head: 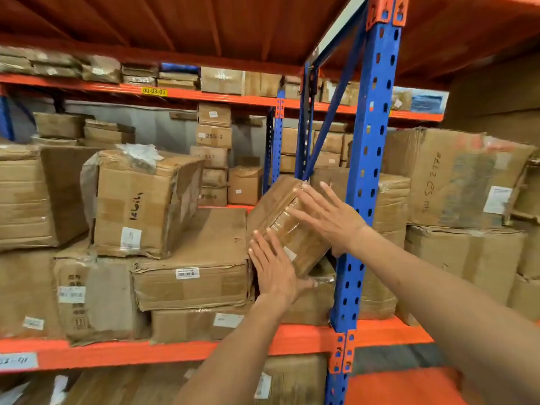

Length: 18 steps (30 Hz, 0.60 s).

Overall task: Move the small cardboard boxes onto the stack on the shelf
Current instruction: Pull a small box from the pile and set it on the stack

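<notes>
A small taped cardboard box [285,220] sits tilted on the shelf stack, leaning between a wide flat box [204,258] on its left and the blue upright post [365,182] on its right. My left hand [273,268] presses flat against the box's lower front corner, thumb under its edge. My right hand [327,214] lies flat with fingers spread on the box's upper front face. Both hands are in contact with the box. Under it, a plastic-wrapped box [315,299] is partly hidden.
Large worn cartons [140,203] fill the shelf to the left, and more [455,176] stand right of the post. An orange beam [175,350] runs along the shelf front. Small boxes are piled in a column [213,153] at the back.
</notes>
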Tool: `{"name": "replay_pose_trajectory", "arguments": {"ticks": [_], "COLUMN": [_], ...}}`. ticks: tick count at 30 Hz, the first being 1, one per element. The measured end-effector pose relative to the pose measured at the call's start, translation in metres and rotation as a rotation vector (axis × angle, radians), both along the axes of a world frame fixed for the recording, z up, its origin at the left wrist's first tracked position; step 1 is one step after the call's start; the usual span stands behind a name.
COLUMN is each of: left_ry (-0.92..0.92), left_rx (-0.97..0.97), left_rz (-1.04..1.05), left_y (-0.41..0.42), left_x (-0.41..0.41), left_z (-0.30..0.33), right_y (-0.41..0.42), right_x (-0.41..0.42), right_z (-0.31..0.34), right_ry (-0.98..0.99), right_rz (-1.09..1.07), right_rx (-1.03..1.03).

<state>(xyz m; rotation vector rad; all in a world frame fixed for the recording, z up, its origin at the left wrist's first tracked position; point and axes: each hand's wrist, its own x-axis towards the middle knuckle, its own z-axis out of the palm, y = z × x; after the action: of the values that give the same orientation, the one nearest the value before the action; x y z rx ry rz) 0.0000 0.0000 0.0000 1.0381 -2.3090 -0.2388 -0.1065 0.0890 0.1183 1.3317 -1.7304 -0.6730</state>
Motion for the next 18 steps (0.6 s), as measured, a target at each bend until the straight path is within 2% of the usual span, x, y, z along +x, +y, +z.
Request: {"name": "replay_pose_trajectory", "arguments": {"ticks": [3, 7, 10, 14, 18], "left_ry": [0.036, 0.033, 0.044, -0.043, -0.214], "left_rx": [0.034, -0.073, -0.167, -0.273, -0.522], "left_rz": [0.063, 0.138, 0.162, 0.148, 0.026], "left_y": [-0.001, -0.012, -0.026, -0.045, -0.084], "left_x": [-0.027, -0.047, -0.052, -0.048, -0.015], "left_z": [-0.003, -0.018, -0.026, -0.023, -0.011], "right_y": [-0.018, -0.037, -0.044, -0.051, -0.055], "right_x": [-0.014, -0.032, -0.041, -0.045, -0.039], "right_z": [0.004, -0.003, -0.005, -0.003, -0.028], "right_ry": [0.057, 0.120, 0.092, 0.063, -0.110], "right_rz": [0.029, 0.099, 0.112, 0.164, 0.111], "right_rx": [0.032, 0.076, 0.063, 0.067, -0.078]}}
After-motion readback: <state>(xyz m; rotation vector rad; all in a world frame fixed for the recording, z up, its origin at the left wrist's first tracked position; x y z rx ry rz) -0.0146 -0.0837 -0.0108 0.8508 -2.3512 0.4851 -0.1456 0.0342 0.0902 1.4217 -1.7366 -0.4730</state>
